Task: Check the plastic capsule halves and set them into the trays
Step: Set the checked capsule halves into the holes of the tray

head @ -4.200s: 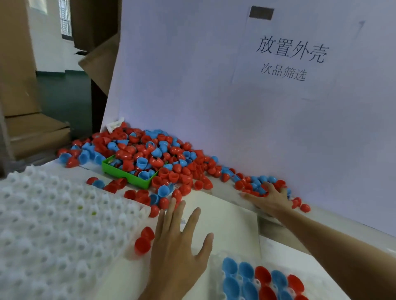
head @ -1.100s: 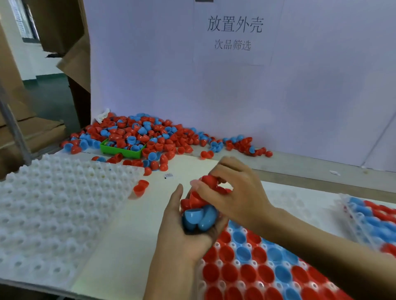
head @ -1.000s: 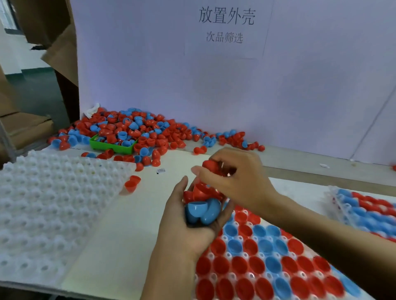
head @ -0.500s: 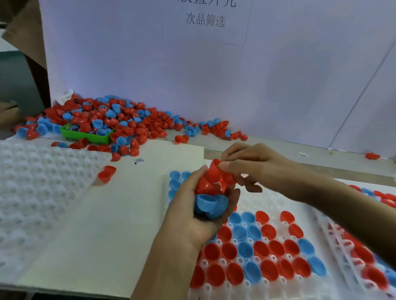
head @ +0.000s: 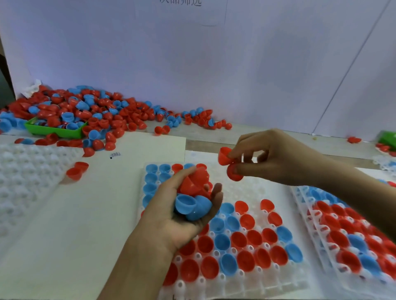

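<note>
A person's left hand point(head: 188, 205) cups a clutch of red and blue capsule halves point(head: 194, 196) over a white tray point(head: 252, 192) at the bench's near edge. The right hand point(head: 276, 157) pinches two red halves point(head: 229, 164) above the tray's bare cells. A loose pile of halves point(head: 102, 113) lies along the bench's far left edge.

Setting is judged a small factory sorting station. A bulk heap of capsule halves point(head: 90, 113) is piled on the desk point(head: 64, 214); moulded white trays point(head: 252, 284) are stacked alongside; a printed sign point(head: 181, 2) is posted on the backboard point(head: 214, 64).
</note>
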